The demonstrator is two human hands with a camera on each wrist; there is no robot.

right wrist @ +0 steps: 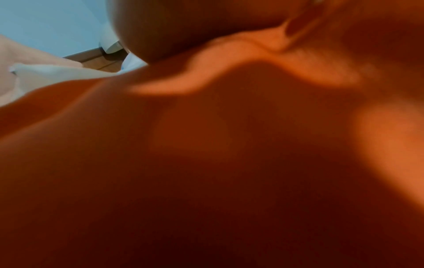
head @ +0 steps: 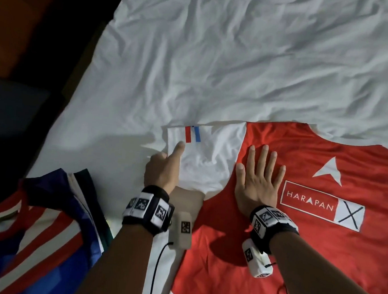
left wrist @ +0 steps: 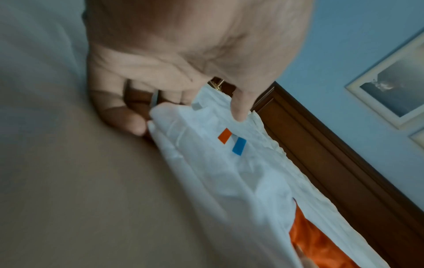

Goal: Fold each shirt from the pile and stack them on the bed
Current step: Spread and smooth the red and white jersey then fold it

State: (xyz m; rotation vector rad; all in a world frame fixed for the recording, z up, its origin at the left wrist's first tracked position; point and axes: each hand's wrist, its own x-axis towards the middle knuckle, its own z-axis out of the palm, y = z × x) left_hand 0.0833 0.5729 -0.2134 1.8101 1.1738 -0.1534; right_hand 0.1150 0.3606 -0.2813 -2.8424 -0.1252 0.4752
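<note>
red shirt (head: 286, 235) | flat on bed (head: 218, 56); white sleeve (head: 208, 152) folded inward

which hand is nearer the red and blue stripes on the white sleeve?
Left. The left hand grips the white sleeve, its forefinger just below the stripes. The right hand lies flat on the red shirt, further right.

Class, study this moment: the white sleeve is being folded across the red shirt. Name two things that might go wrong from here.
1. The left hand pinches only the edge of the white sleeve; it may slip and fold unevenly.
2. The right hand presses flat on the red shirt beside the sleeve; if it lifts early, the wrinkled body could shift on the bed sheet.
</note>
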